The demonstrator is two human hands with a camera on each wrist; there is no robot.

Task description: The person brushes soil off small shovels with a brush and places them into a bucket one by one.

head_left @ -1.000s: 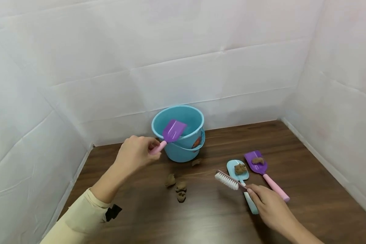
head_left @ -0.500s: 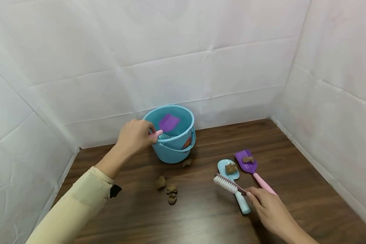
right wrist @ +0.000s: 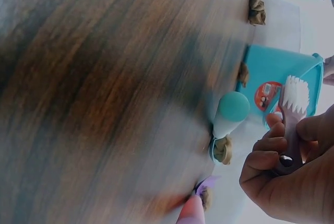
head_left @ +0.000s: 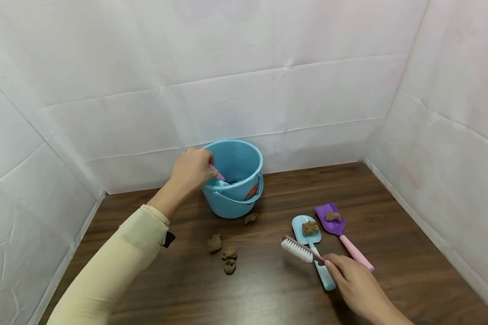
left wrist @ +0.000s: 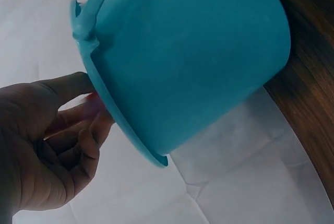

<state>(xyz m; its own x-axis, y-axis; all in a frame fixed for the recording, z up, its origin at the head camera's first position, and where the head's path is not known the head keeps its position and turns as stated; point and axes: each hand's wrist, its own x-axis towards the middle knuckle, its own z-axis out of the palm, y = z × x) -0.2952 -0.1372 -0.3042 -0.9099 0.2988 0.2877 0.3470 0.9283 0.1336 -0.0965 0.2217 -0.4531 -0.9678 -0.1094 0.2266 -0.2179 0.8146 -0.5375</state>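
Note:
My left hand (head_left: 189, 167) pinches the pink handle (head_left: 217, 173) of a toy shovel at the near-left rim of the light blue bucket (head_left: 229, 204). The shovel's purple blade is down inside, mostly hidden by the bucket wall. Part of a pale blue handle (head_left: 221, 183) shows in the bucket beside it. In the left wrist view, thumb and fingers meet right at the bucket's rim (left wrist: 112, 106). My right hand (head_left: 355, 282) grips a brown scrub brush (right wrist: 292, 140) with white bristles, held over a light blue shovel (head_left: 299, 229) lying on the table.
A brown clump (head_left: 310, 228) sits on the light blue shovel. Beside it lies another purple shovel (head_left: 328, 225) with a pink handle, bearing a clump (head_left: 333, 216). Several clumps (head_left: 214, 243) lie on the wooden table (head_left: 179, 280), one (head_left: 251, 218) by the bucket. White sheeting (head_left: 227, 108) encloses the back and sides.
My left hand has moved forward to the bucket's rim and lowered the purple shovel blade from above the opening down into it. The right hand still holds the brush, nearly unmoved.

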